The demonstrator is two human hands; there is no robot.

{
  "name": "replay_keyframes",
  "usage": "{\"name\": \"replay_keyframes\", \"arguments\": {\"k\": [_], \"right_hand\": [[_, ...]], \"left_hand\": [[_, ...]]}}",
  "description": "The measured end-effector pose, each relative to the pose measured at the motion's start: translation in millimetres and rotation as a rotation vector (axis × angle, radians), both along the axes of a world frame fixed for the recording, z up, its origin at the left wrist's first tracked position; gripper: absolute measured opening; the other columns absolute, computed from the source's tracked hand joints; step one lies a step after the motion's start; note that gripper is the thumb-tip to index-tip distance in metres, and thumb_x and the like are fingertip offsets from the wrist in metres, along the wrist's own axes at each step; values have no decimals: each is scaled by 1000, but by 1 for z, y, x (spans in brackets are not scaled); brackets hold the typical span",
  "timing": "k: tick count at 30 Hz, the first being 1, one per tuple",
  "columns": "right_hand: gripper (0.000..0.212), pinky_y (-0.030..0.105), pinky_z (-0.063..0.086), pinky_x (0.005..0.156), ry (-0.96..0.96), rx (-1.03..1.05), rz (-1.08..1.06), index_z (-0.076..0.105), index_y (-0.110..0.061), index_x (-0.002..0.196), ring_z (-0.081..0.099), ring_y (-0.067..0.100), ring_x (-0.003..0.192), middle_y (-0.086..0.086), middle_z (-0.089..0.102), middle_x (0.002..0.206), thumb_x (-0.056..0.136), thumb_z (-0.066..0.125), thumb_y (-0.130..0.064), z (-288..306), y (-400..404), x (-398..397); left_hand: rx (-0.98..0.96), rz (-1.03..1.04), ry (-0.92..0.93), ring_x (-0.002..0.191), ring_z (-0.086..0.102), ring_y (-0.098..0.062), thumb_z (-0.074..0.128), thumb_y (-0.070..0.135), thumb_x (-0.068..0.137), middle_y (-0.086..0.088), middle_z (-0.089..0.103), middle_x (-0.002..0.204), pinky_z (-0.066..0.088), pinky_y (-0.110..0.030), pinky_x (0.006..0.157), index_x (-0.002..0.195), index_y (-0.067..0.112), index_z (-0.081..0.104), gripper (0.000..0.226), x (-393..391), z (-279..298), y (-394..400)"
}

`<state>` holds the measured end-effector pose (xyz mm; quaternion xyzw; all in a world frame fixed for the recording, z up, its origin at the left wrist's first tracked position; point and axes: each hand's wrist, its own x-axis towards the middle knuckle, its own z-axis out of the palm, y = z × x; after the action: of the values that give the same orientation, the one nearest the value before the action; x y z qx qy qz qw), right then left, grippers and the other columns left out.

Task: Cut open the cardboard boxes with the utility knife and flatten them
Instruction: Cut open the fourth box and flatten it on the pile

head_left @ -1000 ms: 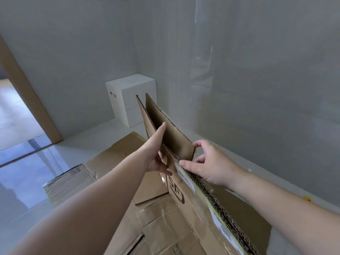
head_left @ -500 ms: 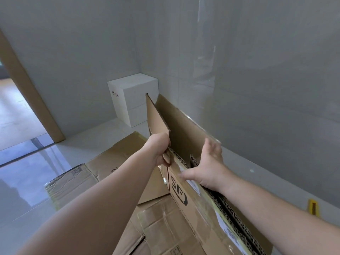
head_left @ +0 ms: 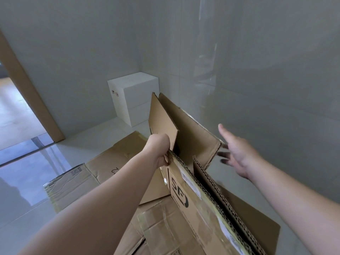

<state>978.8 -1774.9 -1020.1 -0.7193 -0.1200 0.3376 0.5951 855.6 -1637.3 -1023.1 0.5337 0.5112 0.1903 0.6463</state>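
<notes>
A brown cardboard box (head_left: 191, 205) with a black logo stands on edge in front of me, collapsed almost flat, its far flaps spread apart. My left hand (head_left: 160, 150) grips the top edge of its near panel. My right hand (head_left: 237, 153) hovers open beside the far flap (head_left: 195, 133), fingers spread, touching nothing that I can see. Several flattened boxes (head_left: 117, 162) lie on the floor under and left of it. No utility knife is in view.
A white box (head_left: 134, 96) sits in the room's far corner. Glossy grey walls run close along the right and back. A wooden door frame (head_left: 29, 92) opens at the left. The floor is pale and shiny.
My right hand has let go of the box's top edge and moved right, opening. The far panel has swung away from the near one toward the wall. My left hand keeps its grip.
</notes>
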Motion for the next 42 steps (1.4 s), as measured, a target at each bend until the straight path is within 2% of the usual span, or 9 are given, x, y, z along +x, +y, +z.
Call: {"name": "replay_keyframes", "arguments": {"k": [3,7,12,15,20,25,29,36,42], "right_hand": [[50,40,46,91,-236,-64,226,56,-3,125,56,32,113,17,57,130,94,54,-42,-6,5,-26],[54,15,37,86,-372,-73,531,64,-15,123,55,4,108,-9,61,120,97,35,-52,0,6,-60],[45,25,48,88,-484,-327,793,58,-26,117,62,12,99,-6,66,110,76,76,-31,17,8,-67],[29,25,42,58,-718,-549,733,53,-13,112,60,23,76,4,59,86,83,55,-7,26,16,-74],[14,28,40,57,-802,-602,792,51,-10,102,55,25,72,6,54,82,89,48,-9,30,19,-83],[17,31,48,62,-936,-612,740,53,-13,96,62,28,77,8,61,86,83,46,-5,62,13,-71],[15,30,39,48,-1153,-645,678,43,-12,92,54,27,69,5,53,81,83,44,-1,121,13,-60],[47,31,34,66,-1538,-586,560,36,-2,133,60,36,100,18,59,114,86,43,2,194,21,-68],[77,50,37,104,-1427,-672,724,8,-1,150,30,48,132,37,25,143,84,48,5,107,45,-115]], "left_hand": [[-88,13,-57,59,36,-18,34,8,91,-4,33,67,31,-36,62,81,10,42,13,-5,1,-4],[-146,-110,-128,78,71,-31,56,71,73,-9,72,92,57,-43,67,114,14,58,70,1,-4,4],[-97,16,-125,76,65,-29,56,37,85,-11,59,96,52,-34,50,132,10,34,58,7,-3,1],[15,-26,-5,70,48,-25,43,22,91,-8,44,84,45,-31,60,133,16,25,46,9,4,4],[-119,-120,6,74,55,-37,36,0,90,-15,44,88,49,-68,73,107,1,35,17,2,23,22],[-136,-95,-217,94,54,-49,24,-8,90,-20,43,100,39,-75,85,120,3,26,33,15,52,17],[-123,-37,-490,71,46,-37,25,-13,88,-14,37,87,43,-63,80,109,4,35,29,30,112,24],[-71,-59,-880,103,54,-39,19,-19,80,-22,53,109,50,-54,85,109,-4,48,43,12,194,38],[-167,95,-741,101,58,-46,25,-15,91,-31,54,111,50,-55,82,113,-17,43,28,-53,112,47]]}}
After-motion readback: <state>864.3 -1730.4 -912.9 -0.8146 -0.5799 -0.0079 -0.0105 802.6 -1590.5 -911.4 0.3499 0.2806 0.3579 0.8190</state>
